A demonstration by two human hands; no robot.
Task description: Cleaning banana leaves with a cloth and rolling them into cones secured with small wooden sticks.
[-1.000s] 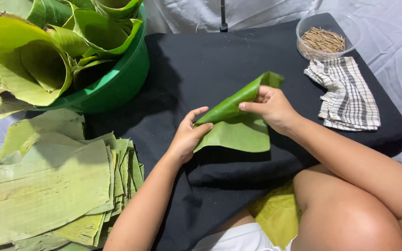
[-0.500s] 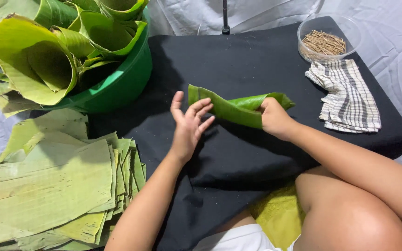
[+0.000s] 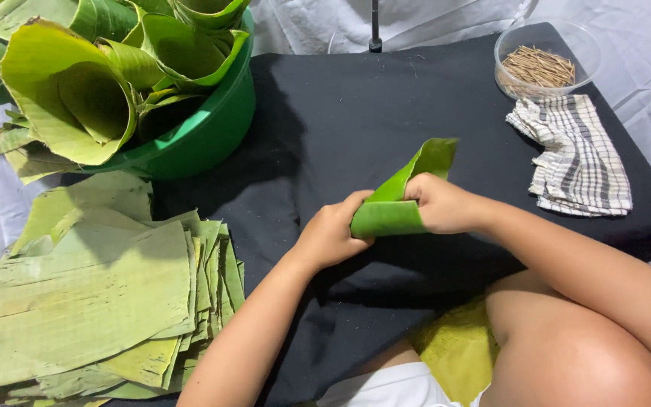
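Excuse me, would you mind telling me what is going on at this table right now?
A seated person is rolling a green banana-leaf piece between both hands over a black cloth-covered table. The left hand grips its lower end, and the right hand grips its middle. A green plastic tub of leaf cones sits at the far left, with a stack of flat cut leaves below it. A clear bowl of thin sticks and a checked cloth lie at the right.
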